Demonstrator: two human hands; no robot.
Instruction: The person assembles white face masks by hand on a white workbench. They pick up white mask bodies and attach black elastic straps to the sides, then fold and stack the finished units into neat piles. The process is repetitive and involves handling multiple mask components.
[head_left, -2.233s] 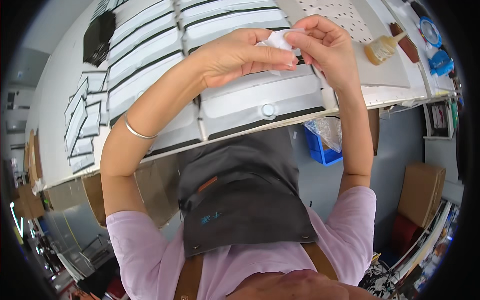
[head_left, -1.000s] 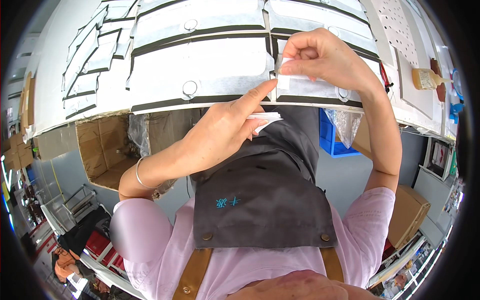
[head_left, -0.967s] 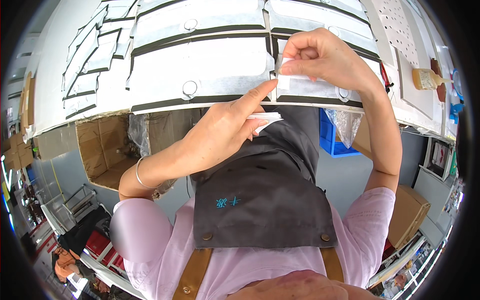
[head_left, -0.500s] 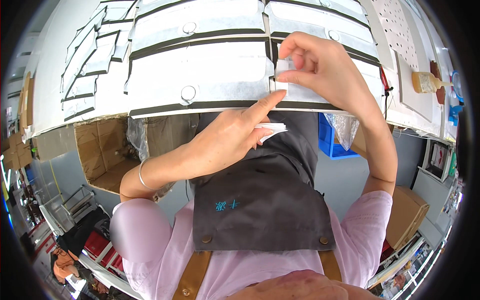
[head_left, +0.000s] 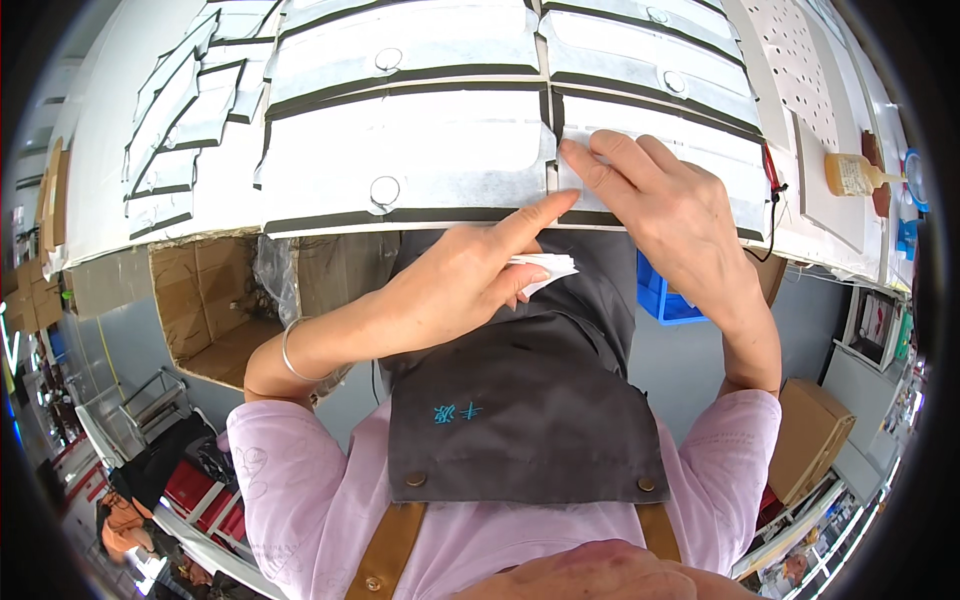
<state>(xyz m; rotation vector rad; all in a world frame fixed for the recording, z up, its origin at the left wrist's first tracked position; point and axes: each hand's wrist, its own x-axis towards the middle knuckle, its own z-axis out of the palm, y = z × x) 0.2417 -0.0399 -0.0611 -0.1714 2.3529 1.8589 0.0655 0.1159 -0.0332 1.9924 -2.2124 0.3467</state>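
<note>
My left hand (head_left: 460,275) grips a small bundle of thin white strips (head_left: 558,266) between its thumb and curled fingers. Its index finger stretches out to the lower left corner of a white panel with black edges (head_left: 735,165). My right hand (head_left: 670,205) rests over that same panel, fingertips on its left edge and its thumb hidden. A pale strip (head_left: 572,178) lies along this edge, partly under the fingers. Just to the left is a second white, black-edged panel (head_left: 400,130), with a ring-shaped round mark (head_left: 384,191) near its lower edge.
More such panels (head_left: 420,40) lie farther back, and smaller black-edged pieces (head_left: 205,105) overlap at the left. A perforated board (head_left: 790,50) and a bottle of yellowish liquid (head_left: 848,174) are at the right. Below the table edge are a cardboard box (head_left: 205,300) and a blue bin (head_left: 665,295).
My right hand has come down from a raised pinch on a small white strip, and its fingertips now lie on the panel's left edge. My left hand has hardly moved.
</note>
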